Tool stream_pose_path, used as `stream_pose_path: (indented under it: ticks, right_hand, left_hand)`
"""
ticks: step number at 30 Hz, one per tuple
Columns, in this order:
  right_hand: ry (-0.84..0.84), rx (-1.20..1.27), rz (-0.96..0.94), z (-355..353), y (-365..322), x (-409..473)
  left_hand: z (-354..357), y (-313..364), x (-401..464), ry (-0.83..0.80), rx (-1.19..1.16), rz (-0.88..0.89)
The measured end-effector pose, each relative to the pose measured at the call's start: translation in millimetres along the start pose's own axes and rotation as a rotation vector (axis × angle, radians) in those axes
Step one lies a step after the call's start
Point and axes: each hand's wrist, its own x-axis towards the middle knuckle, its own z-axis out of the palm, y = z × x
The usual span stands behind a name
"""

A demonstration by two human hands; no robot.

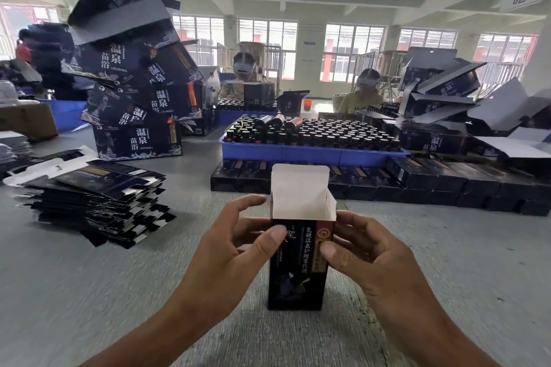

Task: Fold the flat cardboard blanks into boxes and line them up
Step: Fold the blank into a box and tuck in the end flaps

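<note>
While one dark box [296, 265] stands upright on the grey table [89, 292] with its white top flap raised, I pinch its upper part with my left hand [235, 250] and my right hand [366, 256], one thumb on its front at each side. Left of the box lies one untidy stack of flat blanks [95, 202], and behind it runs a row of finished boxes [417, 185] before one blue tray [313, 153] of bottles.

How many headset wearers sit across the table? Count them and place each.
2. The left wearer sits beyond the blue tray's left end; the right wearer sits beyond its right end. More may be hidden behind the box stacks.
</note>
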Motion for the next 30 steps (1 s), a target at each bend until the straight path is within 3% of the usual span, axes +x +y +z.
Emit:
stream_pose_path:
  ticks: [6,18,30]
  right_hand:
    - [-0.010,-0.096,-0.099,3,-4,-3]
    - [-0.048,-0.350,-0.244,6,-12,-9]
    - [0.015,-0.274,-0.330,8,-16,-11]
  left_hand:
    - [5,4,-4,0.023,0.096,0.148]
    - [1,4,-3,-0.040,0.137,0.151]
    - [6,13,-4,0.022,0.154,0.286]
